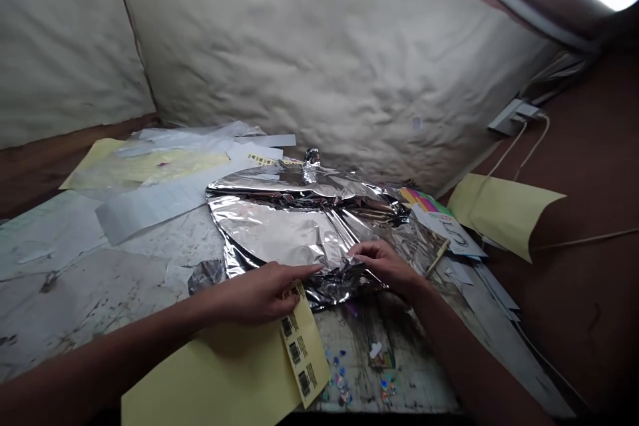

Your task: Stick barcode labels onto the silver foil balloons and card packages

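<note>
A crinkled silver foil balloon (279, 229) lies flat on the worktable, its folds catching the light. My left hand (262, 293) has its index finger stretched onto the balloon's near edge. The thumb and curled fingers of that hand grip the top of a yellow strip of barcode stickers (305, 353), which hangs toward me. Under my left wrist is a larger yellow sheet (214, 379). At the balloon's near side, my right hand (382, 263) pinches the gathered foil between thumb and fingers. What lies inside that pinch is too small to tell.
Papers and clear plastic (180, 153) cover the back left of the worn table (134, 279). Colourful printed packaging (449, 229) lies right of the balloon. Shiny confetti bits (339, 379) lie near the front edge. A yellow paper (506, 210) hangs beside cords below a socket (514, 116).
</note>
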Tool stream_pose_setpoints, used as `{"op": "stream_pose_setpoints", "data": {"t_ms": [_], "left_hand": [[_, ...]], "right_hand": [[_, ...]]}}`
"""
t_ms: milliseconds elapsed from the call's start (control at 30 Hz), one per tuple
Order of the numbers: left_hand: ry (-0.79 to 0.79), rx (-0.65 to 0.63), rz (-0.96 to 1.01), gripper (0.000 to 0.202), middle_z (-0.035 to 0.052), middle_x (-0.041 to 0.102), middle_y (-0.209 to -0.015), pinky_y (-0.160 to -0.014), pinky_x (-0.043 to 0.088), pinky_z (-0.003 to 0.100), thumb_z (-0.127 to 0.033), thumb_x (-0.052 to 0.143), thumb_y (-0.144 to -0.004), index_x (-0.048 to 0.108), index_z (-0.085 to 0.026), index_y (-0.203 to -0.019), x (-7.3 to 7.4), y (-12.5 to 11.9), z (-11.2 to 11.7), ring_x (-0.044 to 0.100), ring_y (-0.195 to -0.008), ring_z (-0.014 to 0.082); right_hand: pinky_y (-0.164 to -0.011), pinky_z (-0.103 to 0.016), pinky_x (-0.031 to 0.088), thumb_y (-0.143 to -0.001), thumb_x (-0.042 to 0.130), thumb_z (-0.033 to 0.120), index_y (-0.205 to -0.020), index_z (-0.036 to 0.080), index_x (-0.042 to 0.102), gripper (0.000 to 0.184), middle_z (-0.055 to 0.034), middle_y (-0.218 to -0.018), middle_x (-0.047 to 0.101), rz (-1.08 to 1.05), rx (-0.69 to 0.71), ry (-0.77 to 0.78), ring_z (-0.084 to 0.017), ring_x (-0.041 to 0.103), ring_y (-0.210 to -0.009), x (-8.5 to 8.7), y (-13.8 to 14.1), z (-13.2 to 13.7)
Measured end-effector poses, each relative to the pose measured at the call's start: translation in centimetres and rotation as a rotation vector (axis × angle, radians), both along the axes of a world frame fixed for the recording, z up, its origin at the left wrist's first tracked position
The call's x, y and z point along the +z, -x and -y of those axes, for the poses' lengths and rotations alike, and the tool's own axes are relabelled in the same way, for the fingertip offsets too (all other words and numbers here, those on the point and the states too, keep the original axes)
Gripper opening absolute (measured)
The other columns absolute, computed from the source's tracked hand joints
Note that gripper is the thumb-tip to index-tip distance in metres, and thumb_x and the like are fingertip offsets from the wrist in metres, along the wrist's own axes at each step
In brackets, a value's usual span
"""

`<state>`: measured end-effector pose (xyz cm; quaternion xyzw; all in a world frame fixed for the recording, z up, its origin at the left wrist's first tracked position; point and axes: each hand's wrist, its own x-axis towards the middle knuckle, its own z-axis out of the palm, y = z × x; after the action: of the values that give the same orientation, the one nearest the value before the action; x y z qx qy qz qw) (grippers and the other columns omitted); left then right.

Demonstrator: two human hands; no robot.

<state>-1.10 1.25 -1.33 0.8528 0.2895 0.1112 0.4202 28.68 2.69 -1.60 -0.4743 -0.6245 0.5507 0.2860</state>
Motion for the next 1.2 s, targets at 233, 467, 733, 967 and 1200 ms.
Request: {"op": "stream_pose_setpoints", "data": {"t_ms": [233,467,733,967,1200], "left_hand": [[0.038,0.012,0.002,0.074,0.0007,0.058,-0.078,-0.058,0.038,0.021,-0.02,0.05,-0.077,0.032,-0.028,-0.149,-0.7,0.3,-0.4,0.048,-0.06,0.0132],[0.079,0.065,-0.034,0.069,0.0096,0.067,-0.098,-0.069,0.044,0.026,-0.022,0.051,-0.077,0.041,-0.023,-0.146,-0.6,0.3,-0.3,0.06,-0.084,0.0231],[0.107,0.061,-0.086,0.066,0.01,0.066,-0.116,-0.085,0.047,0.033,-0.022,0.049,-0.081,0.04,-0.027,-0.146,-0.5,0.2,-0.3,0.062,-0.101,0.0275],[0.201,0.03,-0.048,0.064,0.0084,0.053,-0.141,-0.103,0.04,0.036,-0.022,0.052,-0.08,0.044,-0.024,-0.144,-0.9,0.6,-0.7,0.052,-0.125,0.0286],[0.235,0.02,-0.1,0.065,0.0042,0.048,-0.146,-0.107,0.038,0.034,-0.024,0.051,-0.082,0.04,-0.024,-0.146,0.2,0.7,-0.7,0.048,-0.129,0.0264]], "right_hand": [[-0.061,-0.025,0.044,-0.072,0.076,0.04,-0.073,0.017,0.063,0.026,0.0016,-0.066,0.063,0.09,-0.159,-0.114,-0.013,0.058,-0.062,0.9,2.2,-1.1],[-0.049,-0.022,0.035,-0.06,0.084,0.041,-0.068,0.016,0.061,0.035,0.0039,-0.059,0.053,-0.189,-0.182,0.153,-0.008,0.044,-0.049,1.0,0.6,-3.1],[-0.041,-0.02,0.025,-0.072,0.071,0.05,-0.064,0.016,0.063,0.036,0.0036,-0.049,0.05,0.102,-0.194,-0.205,-0.007,0.035,-0.042,2.4,2.8,-5.3],[-0.049,-0.022,0.039,-0.084,0.057,0.052,-0.075,0.014,0.063,0.039,-0.0035,-0.062,0.064,0.368,-0.425,-0.631,-0.012,0.054,-0.052,5.4,3.0,-12.8],[-0.057,-0.022,0.04,-0.082,0.061,0.039,-0.068,0.014,0.068,0.03,-0.0041,-0.064,0.068,0.62,-0.538,-0.629,-0.015,0.059,-0.061,5.4,2.8,-20.9]]}}
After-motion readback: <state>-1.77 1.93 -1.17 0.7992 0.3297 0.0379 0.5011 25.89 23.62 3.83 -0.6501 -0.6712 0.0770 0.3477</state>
